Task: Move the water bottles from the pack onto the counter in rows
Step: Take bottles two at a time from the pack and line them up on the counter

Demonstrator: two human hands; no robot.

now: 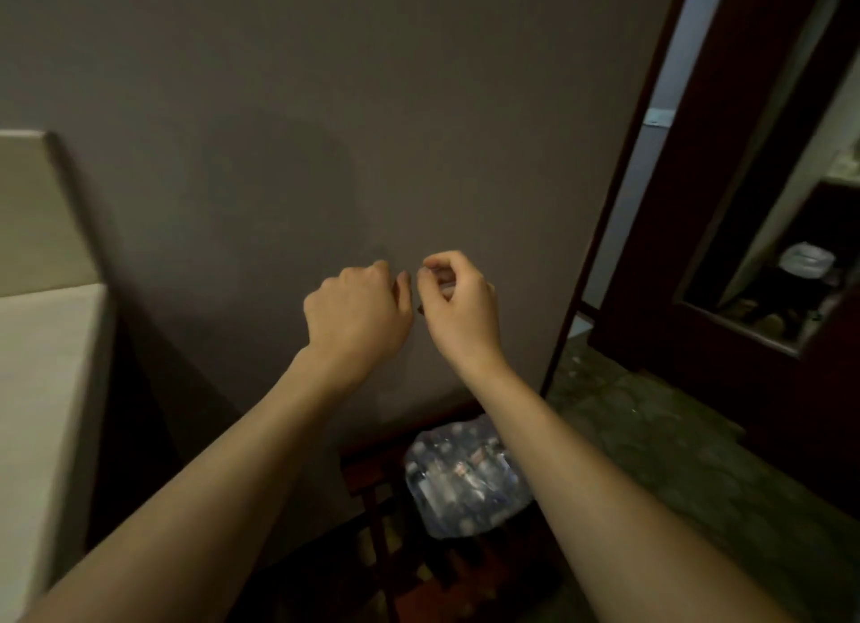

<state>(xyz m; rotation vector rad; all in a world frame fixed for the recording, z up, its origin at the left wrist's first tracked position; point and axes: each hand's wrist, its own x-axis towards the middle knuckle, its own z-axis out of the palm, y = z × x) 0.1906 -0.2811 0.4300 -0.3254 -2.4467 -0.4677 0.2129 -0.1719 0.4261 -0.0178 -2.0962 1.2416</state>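
Observation:
A plastic-wrapped pack of water bottles (465, 478) rests low down on a dark wooden rack (372, 487), between my forearms. Both hands are held up well above it, in front of the grey wall, close together but apart. The fingers of my left hand (358, 315) are curled into a loose fist with nothing visible in them. On my right hand (458, 303) the thumb and fingertips are pinched together, and I see no bottle in it. A pale flat-topped counter-like block (42, 390) stands at the left edge.
A plain grey wall (325, 110) fills the middle of the view. To the right a dark wooden door frame (619, 203) opens onto a patterned floor (651, 436), with a dark cabinet (768, 296) and blurred items behind.

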